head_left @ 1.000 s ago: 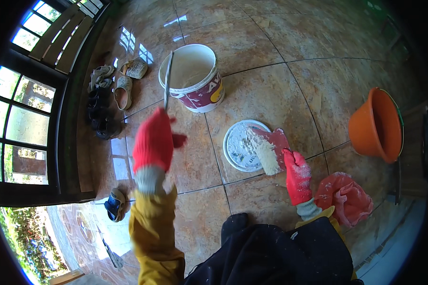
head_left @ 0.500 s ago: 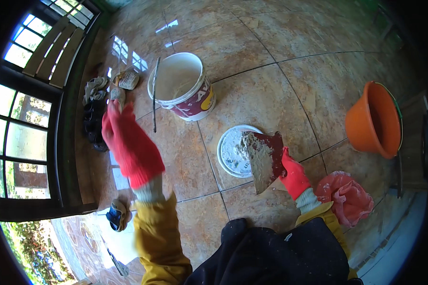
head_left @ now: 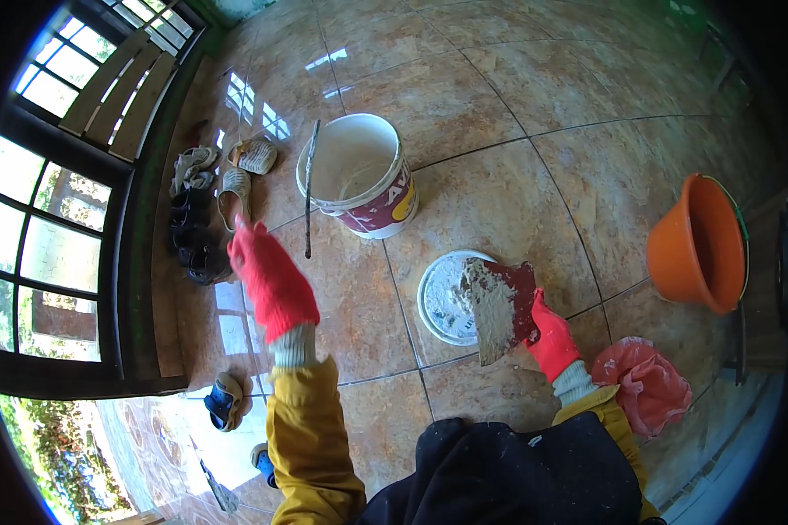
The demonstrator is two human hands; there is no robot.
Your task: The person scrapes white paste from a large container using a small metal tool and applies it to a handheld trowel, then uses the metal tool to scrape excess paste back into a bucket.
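My right hand (head_left: 552, 337), in a red glove, grips a broad dark red plaster spreader (head_left: 505, 308) by one edge. Grey-white paste coats much of the spreader's face. It overlaps the right side of a round white lid (head_left: 447, 302), on which a heap of wet white paste (head_left: 449, 287) lies. Out to the left, my left hand (head_left: 274, 284), also red-gloved, hangs in the air with its fingers curled together. Whether anything is pinched in it is hidden. Beyond, to its right, stands a white bucket (head_left: 363, 219) with a stick (head_left: 311, 192) leaning across its rim.
At right an orange bucket (head_left: 674, 249) lies tipped, with a crumpled pink bag (head_left: 643, 385) nearer me. Several shoes (head_left: 193, 214) line the windowed wall at left. A blue clog (head_left: 223, 402) and a flat trowel-like tool (head_left: 217, 488) lie at lower left. The tiled floor (head_left: 499, 192) is glossy.
The whole view has shifted, so things sit lower and further right. My left hand has drawn back slightly toward me, and its fingers look more curled. The right hand keeps its grip on the spreader.
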